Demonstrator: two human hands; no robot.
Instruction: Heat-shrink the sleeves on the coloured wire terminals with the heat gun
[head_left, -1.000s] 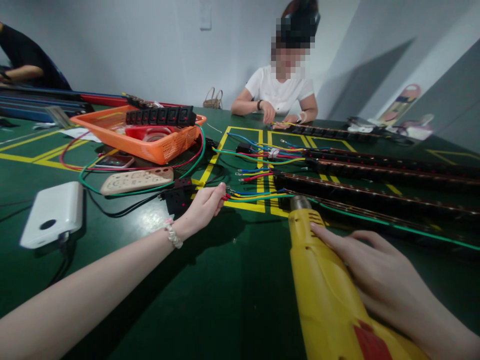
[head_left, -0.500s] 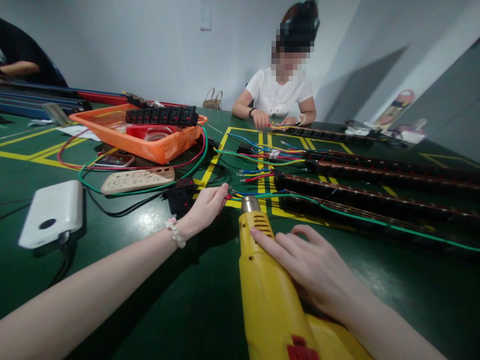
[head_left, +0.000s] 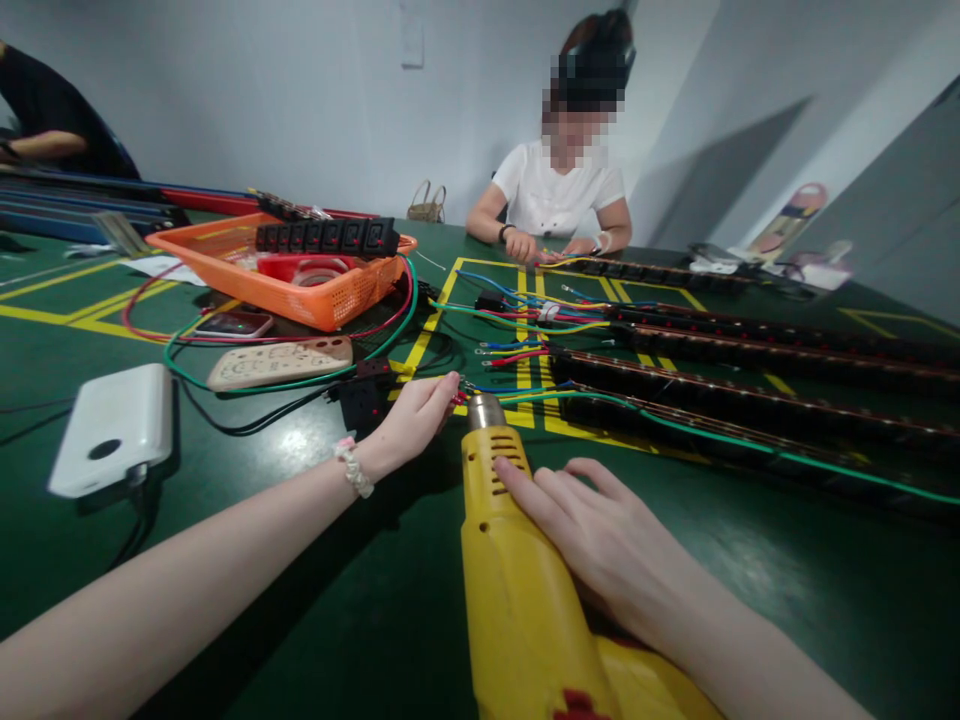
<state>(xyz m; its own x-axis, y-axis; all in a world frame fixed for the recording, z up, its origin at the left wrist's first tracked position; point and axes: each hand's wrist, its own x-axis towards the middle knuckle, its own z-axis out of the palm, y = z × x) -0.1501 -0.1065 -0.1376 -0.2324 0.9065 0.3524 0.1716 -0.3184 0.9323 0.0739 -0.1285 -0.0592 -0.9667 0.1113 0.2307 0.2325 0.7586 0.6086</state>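
Note:
My right hand (head_left: 600,525) is closed around a yellow heat gun (head_left: 510,570), its index finger lying along the vented barrel. The metal nozzle (head_left: 486,411) points away from me, close to the wire ends. My left hand (head_left: 414,415) pinches the red-sleeved wire ends (head_left: 458,399) between thumb and fingers, just left of the nozzle. From there green and blue wires run right to the nearest long black socket strip (head_left: 750,445). Above it, a second strip (head_left: 675,385) has loose red and blue leads (head_left: 516,357) with ring terminals.
An orange basket (head_left: 330,306) holds a black socket row (head_left: 330,236). On the left lie a white power bank (head_left: 112,425), a beige patterned case (head_left: 281,365) and a phone (head_left: 234,324). Black plugs (head_left: 364,400) sit beyond my left wrist. A co-worker (head_left: 559,195) handles wires opposite.
The heat gun and my right hand have shifted slightly left, bringing the nozzle nearer the pinched wire ends. My left hand keeps its pinch. The view has moved a little.

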